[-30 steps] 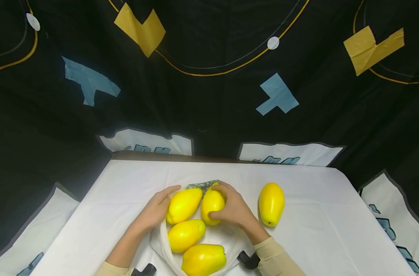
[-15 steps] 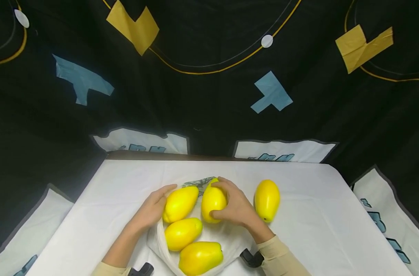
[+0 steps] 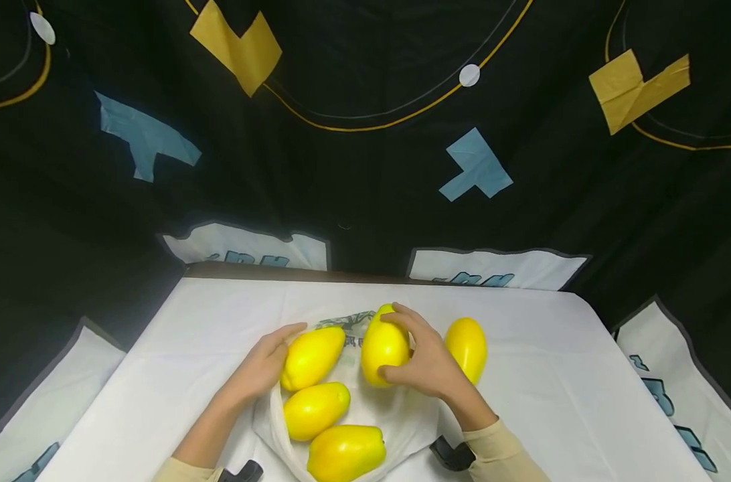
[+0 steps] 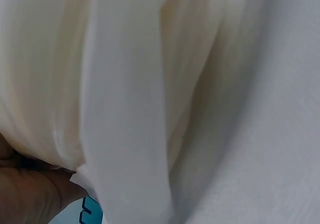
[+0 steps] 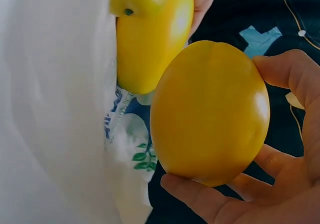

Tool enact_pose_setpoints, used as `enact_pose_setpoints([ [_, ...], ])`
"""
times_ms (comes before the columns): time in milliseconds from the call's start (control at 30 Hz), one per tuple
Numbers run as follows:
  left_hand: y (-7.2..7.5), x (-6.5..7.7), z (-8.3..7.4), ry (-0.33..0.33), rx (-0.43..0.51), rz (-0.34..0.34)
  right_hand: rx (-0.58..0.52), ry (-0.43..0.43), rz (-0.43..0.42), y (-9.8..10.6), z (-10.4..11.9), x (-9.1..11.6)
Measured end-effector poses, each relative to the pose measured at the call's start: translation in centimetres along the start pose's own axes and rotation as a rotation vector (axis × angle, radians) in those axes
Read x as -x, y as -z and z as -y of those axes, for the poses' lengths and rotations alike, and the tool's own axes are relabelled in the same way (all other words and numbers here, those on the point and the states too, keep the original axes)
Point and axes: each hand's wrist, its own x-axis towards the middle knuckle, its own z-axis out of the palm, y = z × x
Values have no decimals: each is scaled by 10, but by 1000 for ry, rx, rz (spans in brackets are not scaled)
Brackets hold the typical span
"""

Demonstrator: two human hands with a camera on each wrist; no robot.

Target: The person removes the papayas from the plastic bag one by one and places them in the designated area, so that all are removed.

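My right hand (image 3: 422, 351) holds a yellow papaya (image 3: 385, 348) between thumb and curled fingers, above the right part of a white cloth bag (image 3: 401, 415). Close up, that papaya (image 5: 210, 114) shows clear of the bag's printed part. At the bag's left edge, my left hand (image 3: 263, 361) grips the cloth beside another papaya (image 3: 313, 358); in the left wrist view its thumb (image 4: 40, 191) presses the bag's folds (image 4: 125, 93). Two more papayas, a middle one (image 3: 317, 410) and a near one (image 3: 347, 453), lie within the bag's rim.
One more papaya (image 3: 468, 345) lies on the white-covered table (image 3: 552, 388), partly behind my right hand. A black curtain (image 3: 365, 187) with yellow and blue tape pieces hangs beyond the table's far edge.
My right hand has raised its papaya and moved it right and away from the other papayas, now overlapping the view of the one on the table. The left hand stays at the bag's edge.
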Motion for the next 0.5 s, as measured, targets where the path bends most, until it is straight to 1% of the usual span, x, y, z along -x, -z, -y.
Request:
enact_pose_setpoints([
  [200, 1, 1, -1, -2, 9, 2, -45, 21, 1, 12, 2, 1],
  [367, -1, 0, 0, -4, 16, 8, -28, 12, -20, 24, -1, 4],
  [500, -2, 0, 2, -3, 24, 5, -13, 21, -35, 32, -4, 7],
])
